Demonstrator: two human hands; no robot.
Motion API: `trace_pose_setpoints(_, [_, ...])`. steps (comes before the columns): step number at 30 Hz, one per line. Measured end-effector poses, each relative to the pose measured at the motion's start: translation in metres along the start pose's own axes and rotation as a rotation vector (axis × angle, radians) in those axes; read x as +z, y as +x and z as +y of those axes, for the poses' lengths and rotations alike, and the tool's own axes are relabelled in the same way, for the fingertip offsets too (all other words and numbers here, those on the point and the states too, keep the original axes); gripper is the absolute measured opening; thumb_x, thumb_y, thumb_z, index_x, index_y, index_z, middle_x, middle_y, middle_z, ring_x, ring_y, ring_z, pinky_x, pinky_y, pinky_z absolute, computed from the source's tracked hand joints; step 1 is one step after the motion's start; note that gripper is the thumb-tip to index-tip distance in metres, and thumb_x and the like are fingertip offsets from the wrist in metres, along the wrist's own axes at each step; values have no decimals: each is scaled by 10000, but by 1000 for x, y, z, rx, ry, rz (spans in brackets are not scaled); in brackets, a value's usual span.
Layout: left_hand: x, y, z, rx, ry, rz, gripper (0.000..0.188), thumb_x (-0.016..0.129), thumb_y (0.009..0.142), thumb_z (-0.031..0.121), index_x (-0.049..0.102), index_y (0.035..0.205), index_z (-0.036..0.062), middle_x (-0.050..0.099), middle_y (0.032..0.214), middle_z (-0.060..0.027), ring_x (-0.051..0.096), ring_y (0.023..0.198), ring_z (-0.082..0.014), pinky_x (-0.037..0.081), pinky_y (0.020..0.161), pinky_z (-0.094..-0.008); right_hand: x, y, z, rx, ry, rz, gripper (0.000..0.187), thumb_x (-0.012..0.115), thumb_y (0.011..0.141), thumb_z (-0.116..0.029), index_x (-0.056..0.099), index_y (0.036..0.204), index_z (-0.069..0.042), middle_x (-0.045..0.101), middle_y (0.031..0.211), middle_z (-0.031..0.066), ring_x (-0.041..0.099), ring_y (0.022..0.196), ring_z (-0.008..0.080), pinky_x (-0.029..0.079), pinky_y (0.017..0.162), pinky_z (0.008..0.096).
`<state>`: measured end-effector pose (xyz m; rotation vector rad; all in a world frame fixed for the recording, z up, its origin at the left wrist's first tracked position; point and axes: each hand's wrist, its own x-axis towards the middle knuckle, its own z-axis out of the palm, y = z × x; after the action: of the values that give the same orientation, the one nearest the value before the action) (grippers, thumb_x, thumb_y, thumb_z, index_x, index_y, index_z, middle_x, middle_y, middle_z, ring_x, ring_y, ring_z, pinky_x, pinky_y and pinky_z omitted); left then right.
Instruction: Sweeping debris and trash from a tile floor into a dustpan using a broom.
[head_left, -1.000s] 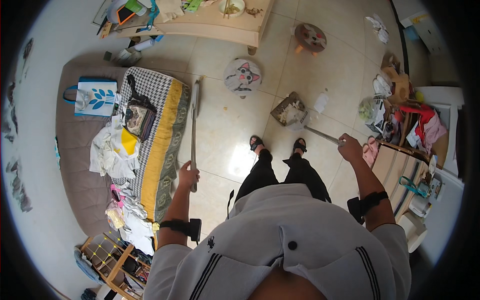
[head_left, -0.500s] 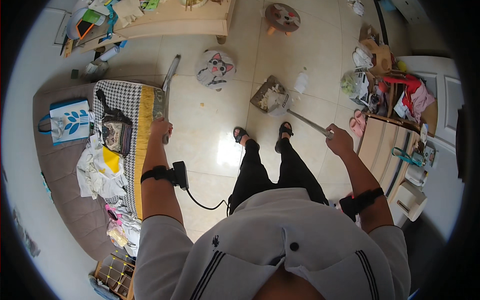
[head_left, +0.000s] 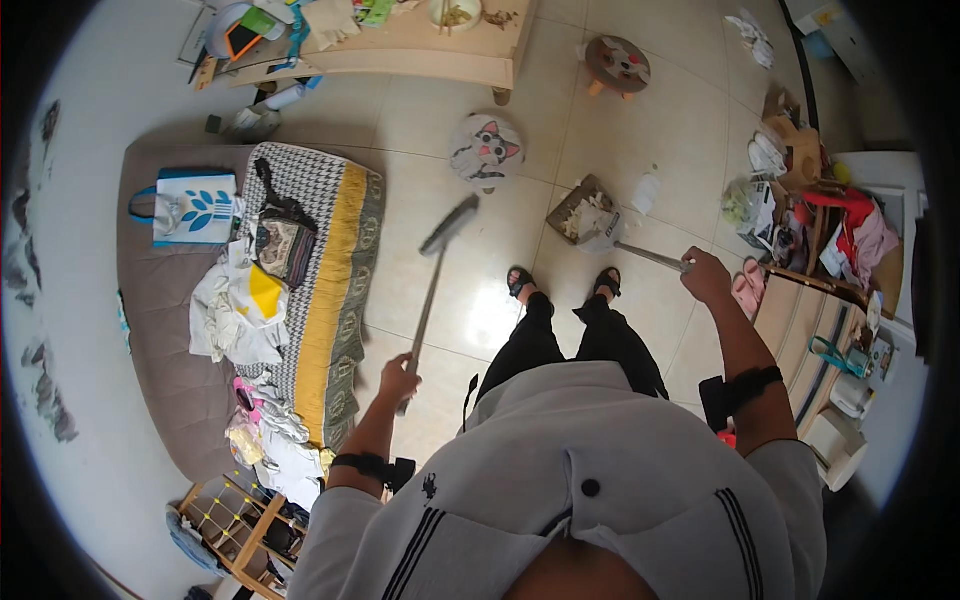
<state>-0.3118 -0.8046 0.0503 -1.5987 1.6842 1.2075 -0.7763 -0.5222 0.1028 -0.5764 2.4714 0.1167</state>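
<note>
My left hand (head_left: pixel 399 378) is closed around the stick of a broom (head_left: pixel 428 310). The broom's dark grey head (head_left: pixel 449 226) is on the tiled floor, between the sofa and the dustpan and apart from both. My right hand (head_left: pixel 706 276) grips the long metal handle (head_left: pixel 652 257) of a dustpan (head_left: pixel 600 242), which rests on the floor just beyond my feet. Pale scraps (head_left: pixel 584 216) lie in the pan. On the floor to the right of the pan is a flat white piece (head_left: pixel 646 193), perhaps paper.
A brown sofa (head_left: pixel 160 380) with a fringed cover stands on the left. Ahead are a cat-patterned round stool (head_left: pixel 486 148), a wooden stool (head_left: pixel 618 64) and a wooden table (head_left: pixel 400 68). Pink slippers (head_left: pixel 748 287) and a cluttered wooden cabinet (head_left: pixel 795 330) are on the right.
My left hand has drawn back toward my body, and the broom head has come from beside the sofa rightward and nearer. My right hand keeps the dustpan in place. The whole view has shifted.
</note>
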Motion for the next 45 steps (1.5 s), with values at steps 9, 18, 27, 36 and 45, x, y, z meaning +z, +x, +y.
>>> trace_pose_setpoints(9, [0, -46, -15, -51, -290, -10, 555, 526, 584, -65, 429, 1114, 69, 525, 539, -86, 489, 391, -138, 398, 337, -272, -9, 8, 18, -12, 60, -19, 285, 502, 592, -134, 548, 873, -118, 572, 830, 99, 540, 799, 242, 426, 669, 325])
trace_pose_setpoints(18, [-17, -11, 46, -34, -552, 120, 541, 509, 617, -50, 354, 1132, 9, 518, 614, -98, 492, 424, -155, 383, 337, -266, -2, 0, 20, -4, 53, 2, 275, 500, 605, -141, 550, 875, -126, 573, 839, 96, 541, 803, 246, 430, 668, 334])
trace_pose_setpoints(27, [-14, 1, 82, -37, -775, 41, 450, 509, 631, -24, 392, 1065, -12, 519, 626, -104, 488, 442, -146, 399, 373, -255, -5, -4, 26, 14, 75, -6, 259, 514, 635, -174, 544, 885, -114, 576, 838, 86, 542, 808, 239, 432, 673, 330])
trace_pose_setpoints(36, [4, 24, 122, -9, -809, -41, 388, 499, 641, -31, 398, 1015, -30, 513, 615, -104, 475, 437, -142, 380, 355, -250, -18, 12, 36, -29, 46, -28, 262, 543, 655, -259, 546, 876, -118, 577, 834, 83, 545, 799, 235, 436, 670, 336])
trace_pose_setpoints(45, [-67, 121, 187, 89, -737, 132, 460, 511, 621, -46, 372, 1060, -62, 510, 600, -101, 478, 417, -155, 386, 340, -266, -28, 28, 23, 30, 61, -25, 203, 537, 657, -240, 530, 829, -133, 575, 770, 77, 550, 745, 242, 435, 626, 349])
